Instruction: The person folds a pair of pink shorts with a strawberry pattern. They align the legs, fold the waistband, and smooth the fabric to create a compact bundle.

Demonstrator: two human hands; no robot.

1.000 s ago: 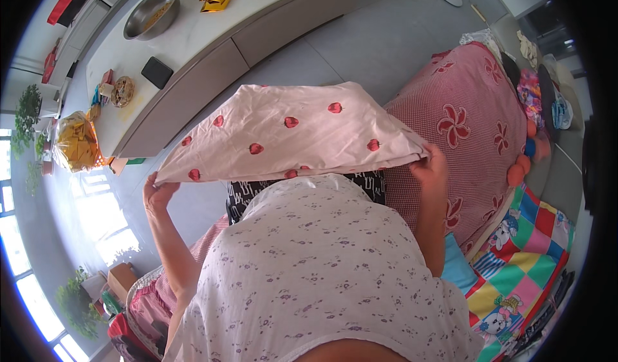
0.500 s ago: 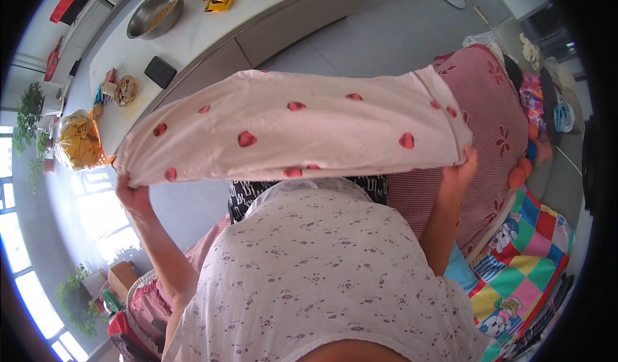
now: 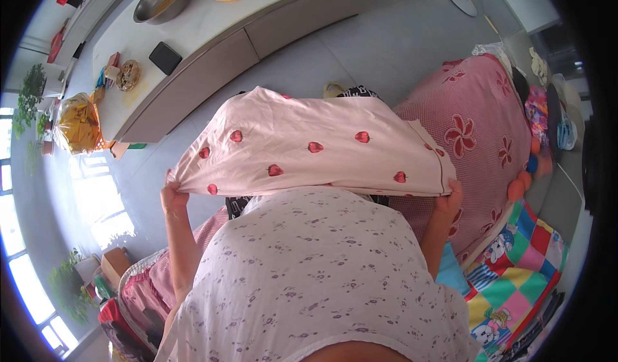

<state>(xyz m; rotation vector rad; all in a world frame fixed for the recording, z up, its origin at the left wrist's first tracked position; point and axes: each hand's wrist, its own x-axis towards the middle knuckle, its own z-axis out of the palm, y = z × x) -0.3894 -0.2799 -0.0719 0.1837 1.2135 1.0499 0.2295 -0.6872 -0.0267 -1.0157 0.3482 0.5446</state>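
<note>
Across the middle of the frame I hold one pink cloth point(image 3: 309, 146) with red strawberry prints, spread in the air before my chest, its long axis running left to right and its far edge humped toward the counter point(image 3: 212, 24) at upper left. At right lies one red flowered cover point(image 3: 479, 124). My left hand point(image 3: 172, 198) pinches the cloth's lower left corner; my right hand point(image 3: 449, 198) pinches the lower right corner, fingers curled shut on the hem.
</note>
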